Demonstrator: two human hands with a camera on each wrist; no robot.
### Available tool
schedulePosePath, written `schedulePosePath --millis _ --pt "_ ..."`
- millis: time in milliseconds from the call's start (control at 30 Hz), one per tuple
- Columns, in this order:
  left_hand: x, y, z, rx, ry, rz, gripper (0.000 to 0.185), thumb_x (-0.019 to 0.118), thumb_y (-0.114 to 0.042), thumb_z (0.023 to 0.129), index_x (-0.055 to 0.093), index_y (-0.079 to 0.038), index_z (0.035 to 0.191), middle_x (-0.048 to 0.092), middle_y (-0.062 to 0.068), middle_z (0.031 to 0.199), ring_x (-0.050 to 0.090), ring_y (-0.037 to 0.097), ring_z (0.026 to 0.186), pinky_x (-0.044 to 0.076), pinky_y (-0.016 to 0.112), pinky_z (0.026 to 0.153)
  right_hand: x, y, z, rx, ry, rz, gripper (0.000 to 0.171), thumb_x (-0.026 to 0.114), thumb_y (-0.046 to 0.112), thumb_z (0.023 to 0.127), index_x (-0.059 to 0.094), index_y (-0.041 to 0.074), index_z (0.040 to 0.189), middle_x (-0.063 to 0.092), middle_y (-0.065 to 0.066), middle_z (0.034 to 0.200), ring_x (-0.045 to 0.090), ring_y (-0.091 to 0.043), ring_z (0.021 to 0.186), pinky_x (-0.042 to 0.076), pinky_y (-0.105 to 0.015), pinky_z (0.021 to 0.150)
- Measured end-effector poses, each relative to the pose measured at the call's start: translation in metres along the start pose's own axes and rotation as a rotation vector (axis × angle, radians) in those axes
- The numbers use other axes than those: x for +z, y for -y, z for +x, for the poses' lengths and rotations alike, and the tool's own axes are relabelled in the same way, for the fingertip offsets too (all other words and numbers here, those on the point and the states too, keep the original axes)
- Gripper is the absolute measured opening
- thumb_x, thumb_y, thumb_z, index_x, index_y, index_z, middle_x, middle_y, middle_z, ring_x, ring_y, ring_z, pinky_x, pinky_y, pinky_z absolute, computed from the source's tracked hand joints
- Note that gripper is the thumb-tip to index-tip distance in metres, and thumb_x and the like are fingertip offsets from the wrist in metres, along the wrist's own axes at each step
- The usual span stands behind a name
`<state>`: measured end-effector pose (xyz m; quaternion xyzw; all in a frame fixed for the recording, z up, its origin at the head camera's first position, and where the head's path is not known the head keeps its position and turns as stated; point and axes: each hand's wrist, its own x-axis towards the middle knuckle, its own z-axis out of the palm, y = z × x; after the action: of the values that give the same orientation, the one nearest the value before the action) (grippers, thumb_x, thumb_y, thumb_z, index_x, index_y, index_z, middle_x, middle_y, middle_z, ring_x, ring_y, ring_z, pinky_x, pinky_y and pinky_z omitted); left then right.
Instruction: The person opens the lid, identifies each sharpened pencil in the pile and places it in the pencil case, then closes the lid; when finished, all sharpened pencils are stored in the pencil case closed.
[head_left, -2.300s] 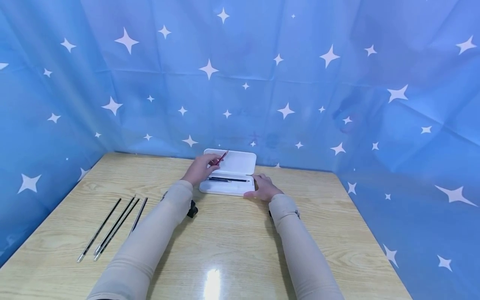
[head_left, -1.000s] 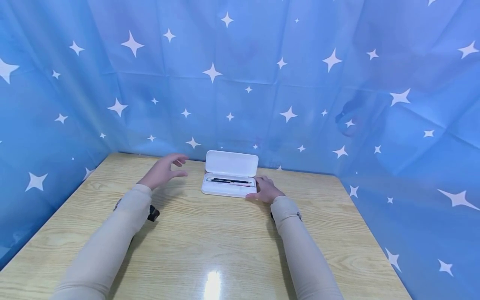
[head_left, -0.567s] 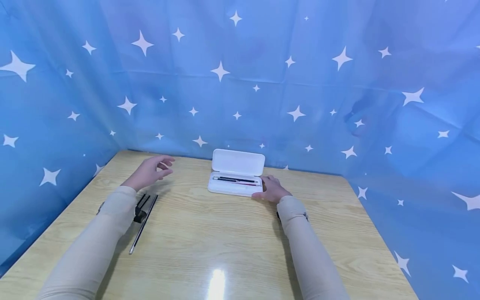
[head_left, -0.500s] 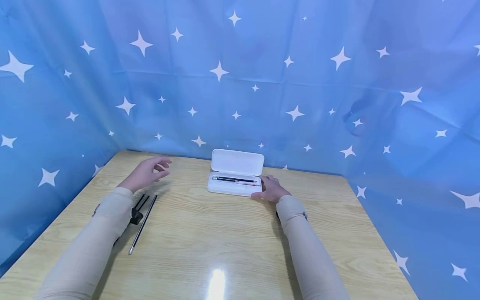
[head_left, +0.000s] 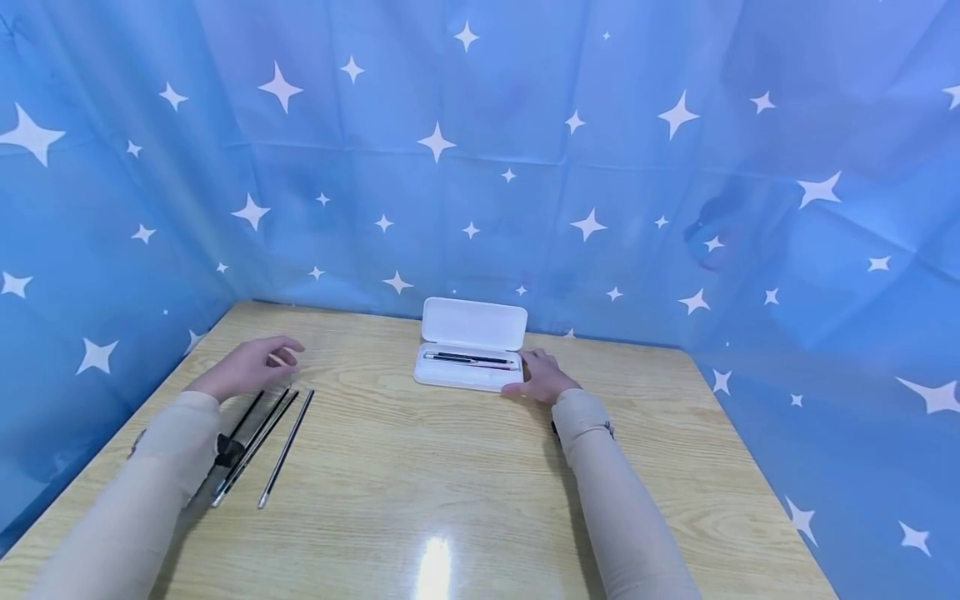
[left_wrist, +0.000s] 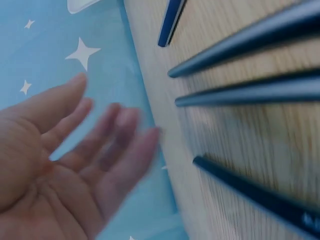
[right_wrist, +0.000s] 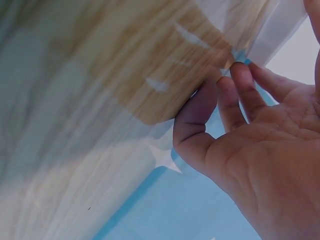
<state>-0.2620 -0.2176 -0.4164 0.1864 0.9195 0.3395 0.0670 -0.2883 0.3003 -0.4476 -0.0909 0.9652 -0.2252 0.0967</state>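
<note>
A white pencil case (head_left: 453, 378) stands open at the back of the table, its lid (head_left: 475, 323) tilted up. Inside lie dark pencils (head_left: 459, 358) and a thin red pencil (head_left: 501, 368). My right hand (head_left: 542, 379) holds the case's right end, thumb at the front corner and fingers behind; the right wrist view shows those fingers (right_wrist: 197, 130) bent down at the tabletop. Over the far ends of several dark pencils (head_left: 287, 450) at left hovers my left hand (head_left: 251, 367). Its fingers are loosely bent and hold nothing; they blur in the left wrist view.
The wooden table (head_left: 420, 467) meets a blue star-patterned curtain (head_left: 480, 150) at its back and sides. My left forearm and the black wrist camera (head_left: 228, 450) cover part of the leftmost pencils.
Earlier my left hand held the red pencil over the case; that pencil now lies inside. The left hand has moved left to the loose pencils. My right hand has stayed at the case.
</note>
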Motion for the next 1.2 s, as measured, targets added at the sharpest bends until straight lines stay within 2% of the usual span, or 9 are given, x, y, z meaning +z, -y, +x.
schedulePosePath --millis 133,300,400,567,733,833,1067,1200 --pt "-0.003 -0.002 -0.012 -0.077 0.092 -0.05 0.049 0.062 -0.019 0.103 0.047 0.007 0.142 0.06 0.029 0.125 0.066 0.036 0.103 0.059 0.044 0.075 0.001 0.0 0.001 -0.002 -0.01 -0.001 0.089 0.078 0.046 0.088 0.037 0.006 0.156 0.034 -0.022 0.155 0.028 -0.043 0.142 0.029 -0.06 0.115" --pt "-0.004 -0.002 -0.021 -0.141 0.14 -0.096 0.05 0.061 -0.016 0.103 0.044 0.01 0.143 0.059 0.03 0.122 0.066 0.029 0.092 0.059 0.042 0.07 0.002 0.0 -0.001 -0.004 -0.023 0.002 0.086 0.078 0.046 0.089 0.039 0.007 0.155 0.036 -0.02 0.153 0.03 -0.041 0.141 0.03 -0.058 0.115" --pt "-0.005 -0.001 -0.025 -0.165 0.17 -0.123 0.051 0.063 -0.013 0.102 0.044 0.01 0.142 0.061 0.027 0.118 0.065 0.026 0.086 0.057 0.041 0.067 0.002 0.0 -0.002 -0.011 -0.028 0.004 0.086 0.078 0.045 0.089 0.039 0.006 0.154 0.036 -0.021 0.153 0.031 -0.042 0.14 0.03 -0.059 0.114" --pt "-0.003 0.001 -0.03 -0.177 0.238 -0.155 0.052 0.071 -0.008 0.095 0.048 0.009 0.138 0.062 0.017 0.108 0.062 0.025 0.087 0.056 0.042 0.064 0.002 -0.001 -0.001 -0.006 -0.019 0.003 0.087 0.078 0.047 0.088 0.039 0.007 0.155 0.036 -0.021 0.153 0.031 -0.042 0.14 0.03 -0.06 0.114" --pt "0.001 0.003 -0.034 -0.198 0.241 -0.17 0.052 0.073 -0.008 0.093 0.048 0.011 0.134 0.058 0.013 0.102 0.058 0.022 0.077 0.055 0.04 0.062 0.002 -0.002 0.0 0.002 -0.018 0.005 0.088 0.078 0.049 0.088 0.038 0.009 0.155 0.035 -0.02 0.154 0.03 -0.041 0.141 0.031 -0.06 0.114" --pt "0.004 0.003 -0.035 -0.234 0.24 -0.199 0.049 0.071 -0.005 0.093 0.046 0.013 0.132 0.057 0.013 0.097 0.056 0.022 0.07 0.055 0.04 0.064 0.002 -0.001 0.0 0.002 -0.022 0.012 0.087 0.078 0.048 0.088 0.039 0.009 0.155 0.035 -0.02 0.154 0.03 -0.041 0.141 0.031 -0.059 0.114" --pt "0.007 0.0 -0.035 -0.27 0.227 -0.167 0.046 0.074 -0.003 0.089 0.049 0.012 0.124 0.057 0.012 0.092 0.057 0.023 0.073 0.056 0.04 0.066 0.002 0.0 -0.001 0.0 -0.025 0.009 0.087 0.078 0.047 0.088 0.038 0.01 0.156 0.034 -0.02 0.154 0.03 -0.041 0.141 0.03 -0.059 0.114" --pt "0.011 -0.001 -0.031 -0.286 0.221 -0.11 0.045 0.076 -0.003 0.086 0.052 0.012 0.121 0.06 0.017 0.098 0.061 0.023 0.079 0.057 0.039 0.067 0.002 -0.001 0.0 -0.005 -0.027 0.011 0.086 0.078 0.046 0.088 0.039 0.009 0.155 0.035 -0.02 0.154 0.03 -0.042 0.141 0.031 -0.059 0.114"
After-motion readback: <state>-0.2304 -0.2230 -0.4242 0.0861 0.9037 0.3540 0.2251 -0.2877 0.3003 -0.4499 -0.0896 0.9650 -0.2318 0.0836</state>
